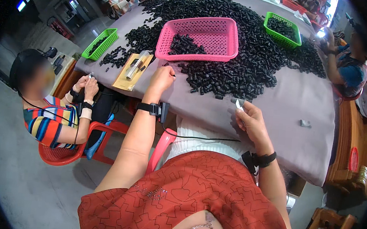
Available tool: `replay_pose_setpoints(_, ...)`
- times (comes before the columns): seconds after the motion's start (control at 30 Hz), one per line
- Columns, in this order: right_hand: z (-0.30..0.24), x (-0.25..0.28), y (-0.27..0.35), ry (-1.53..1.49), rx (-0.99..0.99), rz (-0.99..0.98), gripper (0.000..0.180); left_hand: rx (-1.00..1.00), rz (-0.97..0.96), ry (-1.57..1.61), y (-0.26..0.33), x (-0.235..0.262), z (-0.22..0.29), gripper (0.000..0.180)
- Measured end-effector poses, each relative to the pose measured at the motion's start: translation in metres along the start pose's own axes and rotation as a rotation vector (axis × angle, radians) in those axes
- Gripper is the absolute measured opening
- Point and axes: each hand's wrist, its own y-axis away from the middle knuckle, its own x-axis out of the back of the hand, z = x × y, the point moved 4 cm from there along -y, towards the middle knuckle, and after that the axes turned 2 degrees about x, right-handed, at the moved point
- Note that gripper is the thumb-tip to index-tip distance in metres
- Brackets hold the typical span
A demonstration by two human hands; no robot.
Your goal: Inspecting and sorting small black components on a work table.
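Observation:
My left hand (164, 78) is closed over the grey cloth, just below the pink basket (195, 57). A bit of a small black piece (173, 75) shows at its fingertips. To the right, my right hand (253, 122) pinches a small white object (239, 104) whose kind I cannot make out; something grey covers the tip of a finger. A large heap of short black cylindrical pieces (225, 80) spreads over the table in front of both hands, and more of them lie inside the pink basket.
Left of my left hand, a clear tube (134, 69) lies on a yellow pad (124, 83). Green baskets stand at left (111, 37) and right (299, 37). A grey roll (305, 123) rests on the tablecloth (289, 144). Other people sit around the table; a cable crosses near my lap.

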Motion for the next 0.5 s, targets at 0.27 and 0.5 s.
replay_pose_setpoints(0.27,-0.004,-0.002,0.000,0.025,-0.013,-0.020,0.009,0.066,-0.030,0.242,0.010,-0.010,0.004,0.019)
replay_pose_setpoints(0.5,0.000,0.003,0.000,0.007,-0.016,-0.005,0.012,0.161,-0.585,1.490,0.060,-0.026,0.117,0.021)
